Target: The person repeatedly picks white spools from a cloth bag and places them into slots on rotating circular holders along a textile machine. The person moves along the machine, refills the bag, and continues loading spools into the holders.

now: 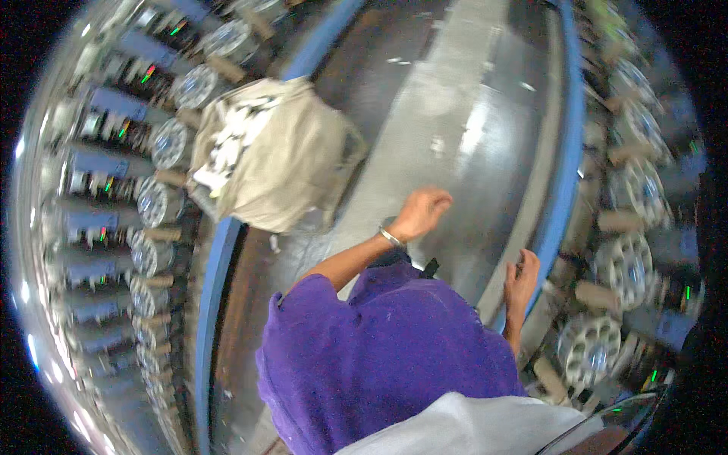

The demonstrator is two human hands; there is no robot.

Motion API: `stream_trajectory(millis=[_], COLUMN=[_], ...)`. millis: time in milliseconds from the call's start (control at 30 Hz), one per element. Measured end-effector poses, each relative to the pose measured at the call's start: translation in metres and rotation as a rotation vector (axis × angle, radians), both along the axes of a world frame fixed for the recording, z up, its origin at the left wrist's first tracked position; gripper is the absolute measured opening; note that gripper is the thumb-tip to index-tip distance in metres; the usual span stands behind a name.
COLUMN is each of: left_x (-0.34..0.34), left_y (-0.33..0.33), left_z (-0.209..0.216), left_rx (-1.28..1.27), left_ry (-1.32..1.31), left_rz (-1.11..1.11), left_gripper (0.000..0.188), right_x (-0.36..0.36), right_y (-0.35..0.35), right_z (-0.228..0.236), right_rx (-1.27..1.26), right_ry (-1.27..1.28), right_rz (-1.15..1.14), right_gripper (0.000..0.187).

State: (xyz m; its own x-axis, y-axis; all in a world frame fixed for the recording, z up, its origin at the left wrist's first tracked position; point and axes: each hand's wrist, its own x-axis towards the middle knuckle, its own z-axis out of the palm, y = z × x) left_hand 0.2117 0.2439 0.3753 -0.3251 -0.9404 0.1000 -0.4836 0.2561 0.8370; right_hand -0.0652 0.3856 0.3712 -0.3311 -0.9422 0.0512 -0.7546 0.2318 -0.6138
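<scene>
My left hand (pixel 421 214) hangs in front of me over the aisle floor, with a metal bangle (pixel 390 236) round its wrist. Its fingers are loosely bent, a little smeared, and nothing shows in them. To the right, my right hand (pixel 521 280) is beside the blue rail (pixel 569 167), fingers slightly apart and holding nothing visible. Ahead on the left stands a beige cloth-sided bin (pixel 292 163), filled with white, elongated pieces (pixel 231 144) that look like yarn bobbins; neither hand touches it.
Machine rows line both sides, with round perforated discs (pixel 641 269) and brown cylinders (pixel 599 294). Another blue rail (pixel 216 303) runs along the left. Between them lies a shiny grey floor (pixel 425 114) with small white scraps. The bin stands against the left rail and juts into the aisle.
</scene>
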Motion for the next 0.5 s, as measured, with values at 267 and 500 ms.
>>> stream_trajectory(millis=[267,500], left_x=[0.381,0.492], left_y=[-0.105,-0.099], left_z=[0.027,-0.047], left_rx=[-0.353,0.232], left_ry=[-0.544,-1.145], left_rz=[0.957,0.908], left_gripper=[0.014,0.014], right_x=[0.28,0.52], right_y=[-0.261,-0.338], right_z=[0.039,0.023], right_rx=[-0.172,-0.619], right_ry=[-0.222,0.014], right_rz=[0.859,1.27], right_gripper=[0.031,0.035])
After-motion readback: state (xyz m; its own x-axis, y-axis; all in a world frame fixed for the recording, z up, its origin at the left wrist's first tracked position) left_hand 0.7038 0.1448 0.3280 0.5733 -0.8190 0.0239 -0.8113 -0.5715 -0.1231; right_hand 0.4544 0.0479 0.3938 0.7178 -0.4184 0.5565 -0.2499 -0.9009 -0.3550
